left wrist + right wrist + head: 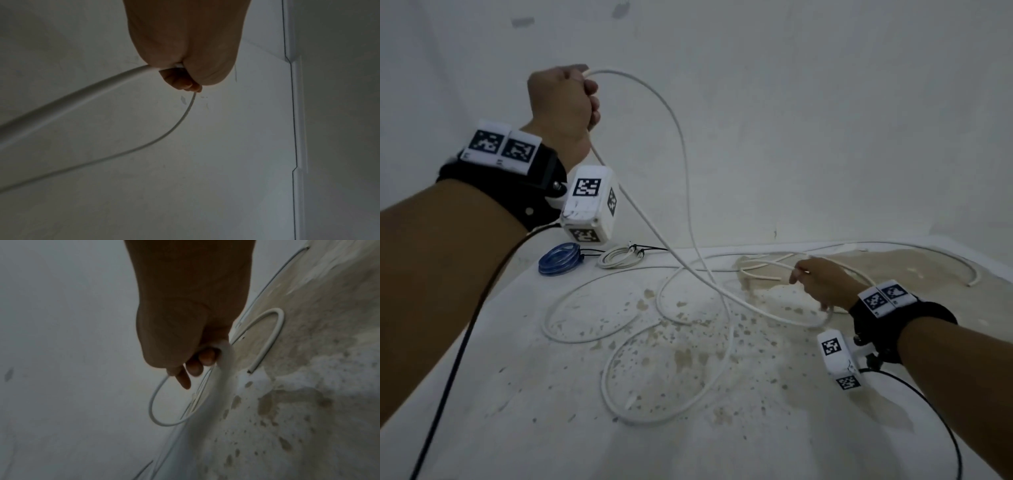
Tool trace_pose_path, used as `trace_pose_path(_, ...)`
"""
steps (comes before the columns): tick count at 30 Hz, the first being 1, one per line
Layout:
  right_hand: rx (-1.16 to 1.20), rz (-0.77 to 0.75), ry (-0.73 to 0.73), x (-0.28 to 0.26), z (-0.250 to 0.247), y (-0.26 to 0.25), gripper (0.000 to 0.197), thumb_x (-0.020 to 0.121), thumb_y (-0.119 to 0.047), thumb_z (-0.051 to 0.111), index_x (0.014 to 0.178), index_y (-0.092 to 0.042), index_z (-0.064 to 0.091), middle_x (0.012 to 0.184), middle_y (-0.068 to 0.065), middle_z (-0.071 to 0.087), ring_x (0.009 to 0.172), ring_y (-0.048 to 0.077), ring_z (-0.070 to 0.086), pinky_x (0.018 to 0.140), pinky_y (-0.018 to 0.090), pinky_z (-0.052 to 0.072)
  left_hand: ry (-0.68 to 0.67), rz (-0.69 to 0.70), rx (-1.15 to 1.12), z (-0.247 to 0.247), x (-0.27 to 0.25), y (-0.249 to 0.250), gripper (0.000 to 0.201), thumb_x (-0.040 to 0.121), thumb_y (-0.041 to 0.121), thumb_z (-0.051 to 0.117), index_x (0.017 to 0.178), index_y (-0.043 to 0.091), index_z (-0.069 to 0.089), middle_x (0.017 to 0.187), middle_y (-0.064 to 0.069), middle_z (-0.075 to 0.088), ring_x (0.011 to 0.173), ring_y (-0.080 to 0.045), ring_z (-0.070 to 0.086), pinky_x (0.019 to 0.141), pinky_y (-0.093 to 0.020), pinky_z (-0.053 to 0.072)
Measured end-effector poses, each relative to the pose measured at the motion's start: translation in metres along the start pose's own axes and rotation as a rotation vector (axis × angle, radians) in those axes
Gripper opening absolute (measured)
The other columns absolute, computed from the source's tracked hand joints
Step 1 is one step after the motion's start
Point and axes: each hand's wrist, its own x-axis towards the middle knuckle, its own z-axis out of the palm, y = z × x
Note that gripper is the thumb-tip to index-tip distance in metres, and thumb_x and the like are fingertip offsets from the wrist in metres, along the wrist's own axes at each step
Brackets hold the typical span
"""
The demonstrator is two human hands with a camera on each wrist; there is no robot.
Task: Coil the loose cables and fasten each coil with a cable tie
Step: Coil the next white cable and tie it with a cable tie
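A long white cable (690, 219) sprawls in loose loops over the stained white surface (551, 394). My left hand (571, 99) is raised high at the upper left, fist closed round the cable (82, 95), with one end sticking out at the thumb. From the fist two strands run down to the surface. My right hand (815, 281) is low at the right, fingers curled round a strand of the same cable (156, 402). The cable's other cut end (252, 369) lies beside that hand.
At the back left lie a tied blue coil (560, 262) and a tied white coil (619, 257), each with a black tie. A pale wall (791, 120) rises right behind the surface. Black wrist-camera leads (465, 325) trail from both wrists.
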Motion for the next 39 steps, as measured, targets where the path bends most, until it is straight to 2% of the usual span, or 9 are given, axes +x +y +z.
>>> trace_pose_path(6, 0.685, 0.177, -0.248, -0.014, 0.011, -0.045, 0.035, 0.091, -0.042, 0.065, 0.096, -0.008, 0.062, 0.059, -0.003, 0.028, 0.046, 0.009, 0.021, 0.042, 0.021, 0.017, -0.052, 0.064, -0.035, 0.015, -0.017, -0.010, 0.030, 0.100, 0.004, 0.032, 0.109, 0.007, 0.060, 0.065, 0.001, 0.047, 0.041, -0.006, 0.033, 0.042, -0.020, 0.024)
trace_pose_path(11, 0.323, 0.119, -0.442, -0.020, 0.075, -0.100, 0.060, 0.067, -0.062, 0.079, 0.059, -0.019, 0.038, 0.048, -0.001, 0.033, 0.043, 0.016, 0.028, 0.049, 0.026, 0.026, -0.081, 0.084, -0.096, 0.023, -0.028, 0.005, 0.028, 0.103, 0.009, 0.033, 0.110, 0.009, 0.060, 0.062, 0.003, 0.048, 0.043, -0.007, 0.030, 0.044, -0.021, 0.022)
trace_pose_path(15, -0.059, 0.033, -0.434, -0.027, 0.110, -0.119, 0.042, 0.097, -0.027, 0.058, 0.061, -0.008, 0.048, 0.061, 0.005, 0.041, 0.065, 0.024, 0.050, 0.057, 0.028, 0.039, -0.065, 0.103, -0.086, 0.006, -0.028, 0.019, 0.028, 0.102, 0.009, 0.033, 0.107, 0.009, 0.061, 0.061, 0.004, 0.048, 0.044, -0.008, 0.030, 0.044, -0.022, 0.022)
trace_pose_path(21, -0.109, 0.120, -0.309, -0.019, 0.079, -0.110, 0.054, 0.097, -0.050, 0.051, 0.061, -0.011, 0.039, 0.062, 0.005, 0.040, 0.053, 0.017, 0.037, 0.056, 0.027, 0.035, 0.054, 0.066, 0.057, -0.021, -0.015, 0.022, 0.029, 0.098, 0.007, 0.035, 0.099, 0.011, 0.063, 0.065, 0.001, 0.050, 0.037, -0.008, 0.032, 0.041, -0.021, 0.021)
trace_pose_path(25, -0.236, 0.182, -0.236, -0.008, 0.043, -0.082, 0.050, 0.098, -0.048, 0.052, 0.067, -0.010, 0.044, 0.070, 0.005, 0.046, 0.067, 0.022, 0.046, 0.071, 0.028, 0.036, 0.101, -0.057, 0.132, -0.022, -0.016, 0.016, 0.031, 0.095, 0.005, 0.036, 0.088, 0.014, 0.065, 0.063, 0.001, 0.053, 0.033, -0.010, 0.034, 0.040, -0.019, 0.021)
trace_pose_path(29, -0.347, 0.273, -0.118, -0.003, 0.009, -0.052, 0.053, 0.096, -0.050, 0.054, 0.065, -0.008, 0.044, 0.082, 0.008, 0.054, 0.079, 0.027, 0.056, 0.071, 0.029, 0.038, 0.010, -0.158, 0.269, -0.015, -0.024, 0.009, 0.026, 0.098, 0.005, 0.039, 0.087, 0.012, 0.062, 0.066, -0.001, 0.053, 0.028, -0.007, 0.034, 0.037, -0.013, 0.021)
trace_pose_path(33, -0.096, 0.298, -0.112, -0.013, 0.009, -0.037, 0.059, 0.086, -0.052, 0.068, 0.055, -0.007, 0.046, 0.044, 0.005, 0.050, 0.045, 0.021, 0.046, 0.054, 0.027, 0.039, -0.210, -0.182, 0.641, -0.018, -0.034, -0.034, 0.023, 0.098, 0.002, 0.039, 0.092, 0.005, 0.060, 0.072, -0.002, 0.056, 0.037, -0.005, 0.046, 0.032, -0.014, 0.033)
trace_pose_path(36, 0.077, 0.198, -0.286, -0.017, 0.030, -0.031, 0.056, 0.079, -0.052, 0.076, 0.060, -0.006, 0.051, 0.052, 0.011, 0.053, 0.047, 0.022, 0.050, 0.054, 0.030, 0.044, -0.316, -0.312, 0.841, -0.027, -0.048, -0.088, 0.030, 0.095, 0.000, 0.043, 0.120, -0.006, 0.058, 0.085, -0.010, 0.066, 0.055, -0.012, 0.054, 0.046, -0.020, 0.047)
trace_pose_path(39, 0.229, 0.126, -0.266, -0.017, 0.048, -0.033, 0.055, 0.080, -0.053, 0.074, 0.063, -0.005, 0.054, 0.059, 0.013, 0.056, 0.054, 0.025, 0.060, 0.058, 0.033, 0.055, -0.346, -0.462, 0.948, -0.041, -0.064, -0.134, 0.028, 0.093, -0.002, 0.049, 0.118, -0.012, 0.058, 0.112, -0.024, 0.067, 0.061, -0.016, 0.058, 0.057, -0.022, 0.052)
